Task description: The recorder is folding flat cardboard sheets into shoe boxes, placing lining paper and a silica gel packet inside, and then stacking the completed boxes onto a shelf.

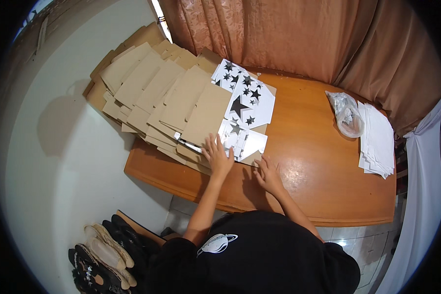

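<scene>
Flattened brown cardboard pieces (pixel 166 93) lie in overlapping rows across the left part of the table. At their right end is a white star-patterned sheet (pixel 264 105), with black and grey stars, partly folded or layered over the cardboard. My left hand (pixel 218 157) rests with fingers spread at the near edge of the cardboard and the patterned sheet. Beside its fingertips lies a thin white and dark stick-like thing (pixel 188 145), whose kind I cannot make out. My right hand (pixel 270 175), fingers apart, is at the near right corner of the cardboard under the sheet. Neither hand grips anything visible.
The wooden table (pixel 318 171) has a curved front edge close to my body. On its right side are a clear plastic bag (pixel 347 115) and a stack of white paper (pixel 376 139). Brown curtains (pixel 289 36) hang behind. Shoes (pixel 108 250) sit on the lower left.
</scene>
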Demonstrator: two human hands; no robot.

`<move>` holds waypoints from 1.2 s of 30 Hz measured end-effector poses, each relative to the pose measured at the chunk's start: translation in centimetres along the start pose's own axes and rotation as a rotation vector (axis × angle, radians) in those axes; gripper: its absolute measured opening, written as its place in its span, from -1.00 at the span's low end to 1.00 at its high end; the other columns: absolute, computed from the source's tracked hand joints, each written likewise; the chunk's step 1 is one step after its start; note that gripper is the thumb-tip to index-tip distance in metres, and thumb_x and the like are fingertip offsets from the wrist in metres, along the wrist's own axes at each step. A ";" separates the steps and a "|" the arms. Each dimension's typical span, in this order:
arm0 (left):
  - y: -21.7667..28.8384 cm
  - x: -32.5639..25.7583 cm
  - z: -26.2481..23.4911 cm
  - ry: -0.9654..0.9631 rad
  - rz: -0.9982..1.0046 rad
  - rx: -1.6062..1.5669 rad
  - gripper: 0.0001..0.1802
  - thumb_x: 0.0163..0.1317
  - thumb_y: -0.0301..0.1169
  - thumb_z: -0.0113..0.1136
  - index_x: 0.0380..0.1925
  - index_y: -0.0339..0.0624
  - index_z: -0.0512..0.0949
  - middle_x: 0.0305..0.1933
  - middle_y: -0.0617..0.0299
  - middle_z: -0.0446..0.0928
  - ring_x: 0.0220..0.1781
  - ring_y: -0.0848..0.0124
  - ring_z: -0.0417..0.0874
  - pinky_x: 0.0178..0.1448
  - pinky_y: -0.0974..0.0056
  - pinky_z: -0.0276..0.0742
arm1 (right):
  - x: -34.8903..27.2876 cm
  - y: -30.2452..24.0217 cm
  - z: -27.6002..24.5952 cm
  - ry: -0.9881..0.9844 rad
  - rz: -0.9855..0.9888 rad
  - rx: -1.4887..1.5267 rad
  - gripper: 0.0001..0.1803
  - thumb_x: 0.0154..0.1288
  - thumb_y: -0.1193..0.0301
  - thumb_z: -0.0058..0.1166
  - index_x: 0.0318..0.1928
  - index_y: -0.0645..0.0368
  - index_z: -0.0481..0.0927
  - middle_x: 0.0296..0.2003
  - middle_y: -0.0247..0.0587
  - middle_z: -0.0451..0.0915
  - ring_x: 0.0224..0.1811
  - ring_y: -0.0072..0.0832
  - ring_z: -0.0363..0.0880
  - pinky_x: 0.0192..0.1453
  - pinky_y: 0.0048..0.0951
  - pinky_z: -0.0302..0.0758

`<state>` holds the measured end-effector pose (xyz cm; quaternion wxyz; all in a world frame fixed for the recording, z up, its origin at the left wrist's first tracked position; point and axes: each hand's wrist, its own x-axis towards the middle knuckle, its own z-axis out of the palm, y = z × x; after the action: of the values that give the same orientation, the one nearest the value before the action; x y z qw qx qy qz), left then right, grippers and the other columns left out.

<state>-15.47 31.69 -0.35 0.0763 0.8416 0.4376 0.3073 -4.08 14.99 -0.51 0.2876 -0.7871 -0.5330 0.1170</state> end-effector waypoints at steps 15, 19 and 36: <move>5.4 -8.1 2.5 -0.781 0.371 -0.489 -0.37 0.33 -0.15 -0.34 0.28 -0.31 -0.05 0.28 -0.13 0.13 0.37 0.06 0.05 0.33 -0.25 -0.43 | -2.5 4.3 2.1 0.011 0.346 -0.135 -0.29 0.21 0.14 -0.10 0.27 0.25 0.06 0.26 0.27 -0.01 0.33 0.21 -0.17 0.24 0.35 -0.23; 6.4 -7.9 4.0 -0.910 0.326 -0.808 -0.45 0.35 -0.26 -0.36 0.26 -0.33 -0.01 0.25 -0.14 0.18 0.33 0.04 0.12 0.37 -0.13 -0.34 | -3.8 6.2 1.3 0.043 0.459 -0.111 -0.06 0.14 -0.11 -0.10 0.31 0.29 -0.07 0.30 0.31 -0.17 0.35 0.25 -0.30 0.20 0.41 -0.33; 9.5 -9.3 9.0 -0.402 0.406 -0.066 -0.39 0.25 -0.19 -0.20 0.25 -0.27 0.09 0.38 -0.05 -0.05 0.41 0.04 -0.08 0.38 -0.12 -0.30 | -2.2 9.7 2.2 0.099 0.276 -0.551 -0.33 0.18 0.20 -0.07 0.29 0.09 0.10 0.29 0.22 -0.06 0.22 0.50 -0.11 -0.14 0.68 -0.08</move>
<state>-7.68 19.94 -7.96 0.1256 0.9530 0.2261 0.1575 1.46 11.16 -8.12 0.0706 -0.9051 -0.4181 -0.0322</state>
